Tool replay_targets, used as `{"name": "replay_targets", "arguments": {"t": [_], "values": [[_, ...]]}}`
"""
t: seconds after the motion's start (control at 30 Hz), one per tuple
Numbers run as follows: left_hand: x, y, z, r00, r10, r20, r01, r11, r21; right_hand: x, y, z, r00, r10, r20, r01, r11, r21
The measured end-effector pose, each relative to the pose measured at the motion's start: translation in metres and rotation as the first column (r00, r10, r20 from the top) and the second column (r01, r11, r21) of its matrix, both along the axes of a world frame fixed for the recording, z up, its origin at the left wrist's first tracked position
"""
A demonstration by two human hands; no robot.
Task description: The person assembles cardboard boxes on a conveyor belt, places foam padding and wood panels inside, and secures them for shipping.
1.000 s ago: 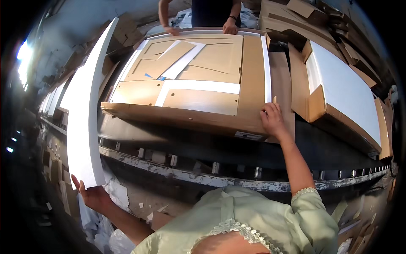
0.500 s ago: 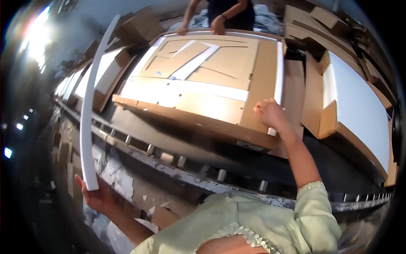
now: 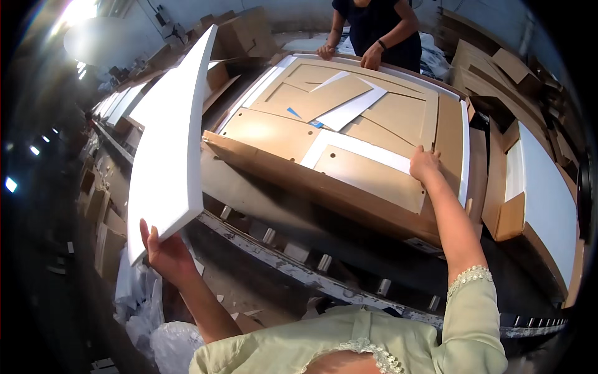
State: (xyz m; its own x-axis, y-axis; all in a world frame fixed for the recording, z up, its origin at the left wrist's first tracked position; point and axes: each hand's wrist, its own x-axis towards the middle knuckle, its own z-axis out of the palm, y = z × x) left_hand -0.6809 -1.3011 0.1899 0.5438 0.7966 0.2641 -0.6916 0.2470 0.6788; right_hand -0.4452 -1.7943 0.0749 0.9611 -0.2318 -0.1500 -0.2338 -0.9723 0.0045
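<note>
Lace edges the neckline and cuff of the pale green cloth top at the lower rim, with crumpled clear plastic wrapping to its left. Just above that wrapping, the left hand grips the lower end of a long, flat, white foam-like sheet, thumb and fingers closed about its edge. The sheet stands tilted in the air, its top leaning to the right, left of the carton. Beyond the person's body runs a worn, pale-painted metal rail with short silvery rollers along it. Over the dark conveyor sits a large, shallow, open brown cardboard carton, lined with white strips along its sides. Flat tan panels lie inside it, divided by a white band. The right hand rests at the right end of that band, fingers bent downward; whether they pinch anything cannot be told. Farther in, a small blue triangular piece lies on the panels. To the right stands another brown carton holding a white board. At the far edge, a co-worker in a dark top has both hands at the open carton's rim. Behind are piled cardboard boxes.
</note>
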Motion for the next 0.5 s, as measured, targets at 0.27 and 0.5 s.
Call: {"name": "replay_targets", "arguments": {"t": [0.27, 0.5], "values": [[0.006, 0.115, -0.013, 0.986, -0.152, 0.063, 0.155, 0.987, -0.043, 0.034, 0.026, -0.012, 0.996, 0.034, -0.077, -0.035, 0.999, -0.014], [0.039, 0.141, -0.036, 0.981, 0.109, -0.160, -0.118, 0.992, -0.045, -0.006, 0.042, -0.034, 0.997, 0.004, 0.071, -0.009, 0.997, 0.080]]}}
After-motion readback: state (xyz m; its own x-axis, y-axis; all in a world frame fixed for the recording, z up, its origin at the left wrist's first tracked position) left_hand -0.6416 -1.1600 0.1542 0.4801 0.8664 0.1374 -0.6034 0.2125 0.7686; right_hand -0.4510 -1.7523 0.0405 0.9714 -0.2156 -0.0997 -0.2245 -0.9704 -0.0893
